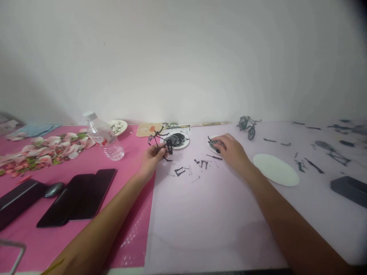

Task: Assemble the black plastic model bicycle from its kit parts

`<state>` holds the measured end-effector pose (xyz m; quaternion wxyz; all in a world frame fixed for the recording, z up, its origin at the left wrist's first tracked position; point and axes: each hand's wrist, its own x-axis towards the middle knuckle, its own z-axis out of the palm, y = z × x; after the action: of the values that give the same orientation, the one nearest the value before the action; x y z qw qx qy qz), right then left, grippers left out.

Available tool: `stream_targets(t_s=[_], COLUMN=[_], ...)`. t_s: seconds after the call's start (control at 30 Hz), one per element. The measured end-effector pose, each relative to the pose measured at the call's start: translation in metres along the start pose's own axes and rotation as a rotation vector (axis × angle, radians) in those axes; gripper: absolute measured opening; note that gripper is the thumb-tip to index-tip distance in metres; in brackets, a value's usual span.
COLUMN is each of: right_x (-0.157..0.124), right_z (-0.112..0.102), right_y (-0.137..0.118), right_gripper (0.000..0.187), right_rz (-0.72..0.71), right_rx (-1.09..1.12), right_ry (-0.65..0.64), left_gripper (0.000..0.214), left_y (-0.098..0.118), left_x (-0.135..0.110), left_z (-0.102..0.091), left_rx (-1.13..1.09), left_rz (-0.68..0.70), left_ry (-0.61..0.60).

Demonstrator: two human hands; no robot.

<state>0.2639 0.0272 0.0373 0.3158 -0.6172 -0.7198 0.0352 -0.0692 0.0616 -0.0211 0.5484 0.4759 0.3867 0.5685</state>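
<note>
A black miniature bicycle frame (169, 146) is clamped between the left hand's (155, 155) thumb and fingers, in front of a white plate (187, 144) of spoked wheels (179, 139). A smaller plate (210, 148) is reached into by the right hand (230, 146); whether its fingers are closed on anything cannot be told.

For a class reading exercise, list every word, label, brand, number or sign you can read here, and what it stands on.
No text can be read for certain.
Clear plastic bottle: its label shows red marks, too blurred to read.
Printed sheet at the back: print too small to read.
</note>
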Motion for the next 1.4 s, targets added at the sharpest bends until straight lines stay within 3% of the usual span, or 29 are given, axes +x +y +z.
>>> stream_targets(t_s=[0.17,0.23,0.37,0.5,0.77,0.93,1.0,1.17,1.4], right_x=[-0.004,-0.007,-0.014,-0.018,-0.028,-0.03,-0.031,-0.037,-0.04], right_z=[0.008,0.012,0.015,0.015,0.025,0.033,0.035,0.04,0.045], right_y=[-0.012,-0.017,-0.024,-0.033,-0.06,-0.065,-0.065,-0.068,-0.071], right_gripper=[0.025,0.029,0.032,0.038,0.042,0.031,0.026,0.046,0.047], right_rz=[0.042,0.051,-0.022,-0.007,-0.031,-0.072,-0.08,-0.039,-0.001], right_rx=[0.063,0.079,0.068,0.082,0.278,0.355,0.366,0.443,0.512], right_ry=[-0.253,-0.292,-0.293,-0.314,-0.349,-0.379,-0.383,-0.382,-0.341], left_gripper=[0.045,0.042,0.038,0.038,0.031,0.02,0.018,0.022,0.03], left_y=[-0.001,0.002,0.007,0.009,0.017,0.025,0.026,0.021,0.015], left_x=[-0.003,-0.005,-0.009,-0.009,-0.029,-0.042,-0.044,-0.045,-0.044], left_z=[0.003,0.005,0.009,0.008,0.028,0.041,0.043,0.044,0.044], left_rx=[-0.068,-0.118,-0.185,-0.13,0.192,0.309,0.308,0.245,0.126], left_rz=[-0.034,-0.067,-0.109,-0.104,0.06,0.133,0.133,0.084,0.012], left_ry=[-0.062,-0.099,-0.186,-0.202,-0.265,-0.254,-0.262,-0.284,-0.255])
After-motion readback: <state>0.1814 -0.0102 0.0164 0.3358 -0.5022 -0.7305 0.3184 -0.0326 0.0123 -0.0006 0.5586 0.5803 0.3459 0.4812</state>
